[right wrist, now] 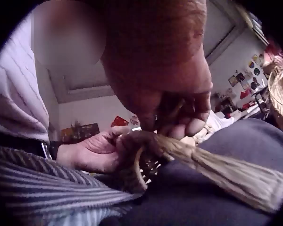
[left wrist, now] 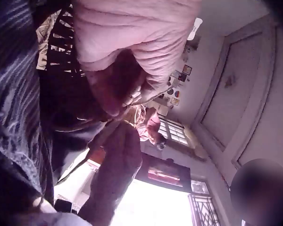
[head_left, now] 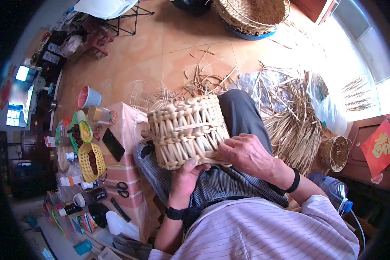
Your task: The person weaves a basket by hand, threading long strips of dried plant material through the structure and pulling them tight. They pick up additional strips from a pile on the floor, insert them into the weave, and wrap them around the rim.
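Observation:
A woven straw basket (head_left: 184, 125) lies tilted on the person's lap, its open-work side facing up. My left hand (head_left: 184, 180) grips its near edge, thumb laid over the rim and fingers curled beneath. At the same edge, on the right, my right hand (head_left: 249, 154) pinches a straw strand. In the right wrist view, a broad flat length of straw (right wrist: 226, 169) runs out from the fingers over the dark trouser leg. Both hands (left wrist: 118, 169) come close together in the left wrist view, where the basket is mostly in shadow.
At left, a cloth-covered table (head_left: 134, 173) holds scissors (head_left: 122, 189), a phone (head_left: 113, 144) and a yellow basket (head_left: 92, 162). Loose straw (head_left: 292, 138) is heaped on the floor at right, near a small basket (head_left: 335, 153) and a water bottle (head_left: 331, 190). A large basket (head_left: 251, 17) stands ahead.

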Tool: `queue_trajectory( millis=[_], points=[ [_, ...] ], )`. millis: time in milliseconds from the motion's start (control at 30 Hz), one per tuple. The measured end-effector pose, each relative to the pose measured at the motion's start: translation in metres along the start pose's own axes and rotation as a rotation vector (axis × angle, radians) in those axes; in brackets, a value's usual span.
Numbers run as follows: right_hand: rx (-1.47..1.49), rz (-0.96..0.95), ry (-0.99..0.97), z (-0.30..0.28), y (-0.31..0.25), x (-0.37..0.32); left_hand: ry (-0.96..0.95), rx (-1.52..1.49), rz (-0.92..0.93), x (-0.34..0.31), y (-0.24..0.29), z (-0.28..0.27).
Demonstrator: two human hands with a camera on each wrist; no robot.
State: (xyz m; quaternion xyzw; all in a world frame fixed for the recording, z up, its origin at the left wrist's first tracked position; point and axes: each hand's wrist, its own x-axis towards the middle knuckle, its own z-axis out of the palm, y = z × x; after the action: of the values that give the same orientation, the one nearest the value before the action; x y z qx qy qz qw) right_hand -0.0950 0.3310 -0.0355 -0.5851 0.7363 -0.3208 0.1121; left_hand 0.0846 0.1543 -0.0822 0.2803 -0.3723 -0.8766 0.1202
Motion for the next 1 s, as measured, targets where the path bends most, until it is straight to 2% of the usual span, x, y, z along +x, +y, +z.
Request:
queue_trajectory(
  millis=[67,200,267,367,500,633,733,833,1000],
  points=[
    [0.116,-0.059,0.009,-0.003,-0.015,0.004,0.035,0.023,-0.018,-0.011,0.011,-0.009],
    [0.121,-0.092,-0.028,0.019,-0.027,0.003,0.166,-0.047,0.036,-0.011,-0.009,-0.02],
    [0.187,-0.077,-0.019,0.028,-0.023,-0.001,0.146,-0.041,0.065,-0.012,-0.01,-0.023],
    [0.2,-0.072,-0.039,0.012,-0.02,-0.01,0.117,-0.031,0.036,-0.016,-0.015,-0.029],
    [0.254,0.093,-0.084,0.021,0.002,-0.004,0.083,-0.049,0.03,-0.011,-0.005,-0.025],
    [0.155,0.145,-0.12,0.018,0.0,-0.002,0.09,-0.12,0.015,-0.014,-0.002,-0.018],
    [0.034,0.042,0.157,0.005,-0.019,0.01,0.067,-0.173,-0.012,-0.014,0.001,-0.013],
    [-0.066,-0.068,0.149,0.004,-0.038,0.011,0.04,-0.216,-0.059,-0.012,0.001,-0.017],
    [-0.17,-0.07,0.051,0.021,-0.043,0.017,0.027,-0.234,-0.036,-0.016,-0.001,-0.01]
  ],
)
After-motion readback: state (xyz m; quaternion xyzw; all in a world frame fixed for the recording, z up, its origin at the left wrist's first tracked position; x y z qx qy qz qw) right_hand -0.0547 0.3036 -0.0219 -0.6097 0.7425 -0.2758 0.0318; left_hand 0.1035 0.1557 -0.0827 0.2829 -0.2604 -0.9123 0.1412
